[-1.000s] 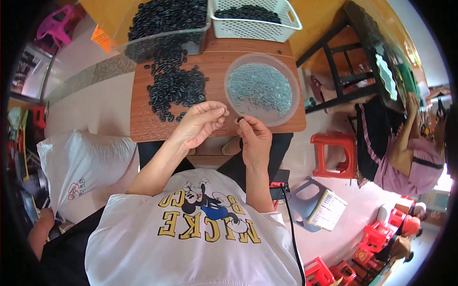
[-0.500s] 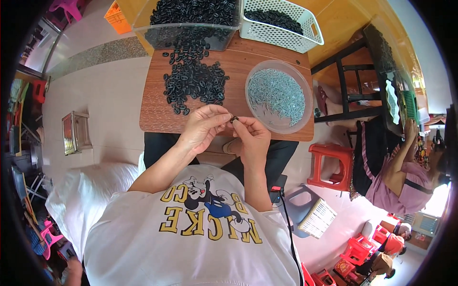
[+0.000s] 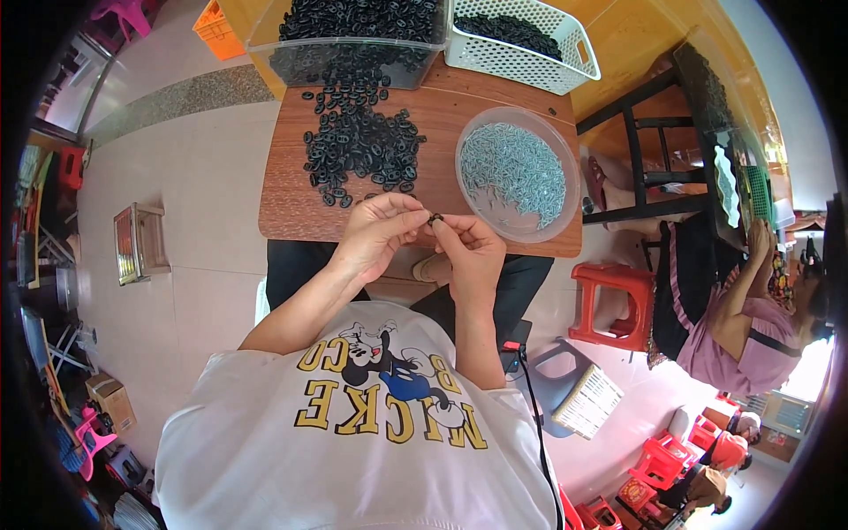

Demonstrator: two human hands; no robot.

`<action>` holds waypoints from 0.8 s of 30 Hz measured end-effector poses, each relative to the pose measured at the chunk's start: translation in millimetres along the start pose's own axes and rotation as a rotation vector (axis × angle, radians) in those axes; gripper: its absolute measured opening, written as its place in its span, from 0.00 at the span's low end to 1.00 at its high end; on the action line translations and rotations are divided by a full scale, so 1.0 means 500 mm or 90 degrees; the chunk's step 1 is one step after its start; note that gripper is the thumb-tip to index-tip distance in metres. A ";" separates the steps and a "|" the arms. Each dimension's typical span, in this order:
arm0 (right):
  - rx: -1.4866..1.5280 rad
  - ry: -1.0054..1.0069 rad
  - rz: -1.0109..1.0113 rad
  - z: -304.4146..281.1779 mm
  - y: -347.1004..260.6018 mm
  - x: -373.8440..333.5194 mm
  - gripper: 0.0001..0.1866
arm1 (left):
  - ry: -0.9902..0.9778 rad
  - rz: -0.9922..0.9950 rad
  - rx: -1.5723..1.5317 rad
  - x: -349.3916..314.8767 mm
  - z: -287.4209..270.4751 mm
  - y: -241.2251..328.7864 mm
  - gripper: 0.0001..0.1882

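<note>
In front of me, by the table's near edge, my left hand [image 3: 378, 235] and my right hand [image 3: 473, 254] meet with thumbs and forefingers pinched together. A tiny dark piece [image 3: 435, 218] sits between both sets of fingertips; its exact shape is too small to make out. Beyond my left hand, a loose pile of black oval pieces with holes [image 3: 364, 148] is spread on the wooden table [image 3: 287, 190]. To the right of my right hand stands a round translucent tub [image 3: 572, 205] holding many small silvery screws or pins [image 3: 512, 168].
At the table's back are a clear bin [image 3: 349, 64] heaped with black pieces and a white perforated basket [image 3: 517, 64] of dark pieces. Right of the table stands a red stool [image 3: 609, 309], beside a seated person in pink [image 3: 751, 340]. A small framed stool [image 3: 140, 245] is on the left floor.
Both hands keep their pinch on the dark piece, barely shifted. A big white sack and someone's hand at lower left have gone out of view; a cardboard box now shows there.
</note>
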State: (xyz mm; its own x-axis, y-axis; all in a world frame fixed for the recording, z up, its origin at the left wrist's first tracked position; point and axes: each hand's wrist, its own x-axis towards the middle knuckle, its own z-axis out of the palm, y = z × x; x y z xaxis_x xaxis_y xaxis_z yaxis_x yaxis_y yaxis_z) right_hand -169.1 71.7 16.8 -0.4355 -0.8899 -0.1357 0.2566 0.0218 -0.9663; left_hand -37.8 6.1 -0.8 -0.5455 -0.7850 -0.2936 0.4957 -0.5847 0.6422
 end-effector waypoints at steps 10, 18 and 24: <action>0.019 -0.003 0.000 0.003 0.005 -0.007 0.04 | -0.005 -0.045 -0.085 -0.002 -0.006 -0.006 0.04; -0.072 0.019 -0.023 0.012 -0.002 -0.023 0.04 | -0.007 0.016 0.049 -0.015 0.000 -0.001 0.05; -0.122 0.010 -0.019 0.013 0.026 -0.027 0.05 | 0.013 0.013 0.092 -0.020 -0.018 0.000 0.05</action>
State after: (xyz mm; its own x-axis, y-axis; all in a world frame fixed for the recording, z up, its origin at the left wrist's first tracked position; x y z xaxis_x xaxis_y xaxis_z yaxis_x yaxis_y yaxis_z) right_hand -154.3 81.2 7.4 -0.4539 -0.8844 -0.1091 0.0747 0.0842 -0.9936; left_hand -26.5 12.2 -4.2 -0.5218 -0.8015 -0.2921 0.4036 -0.5337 0.7432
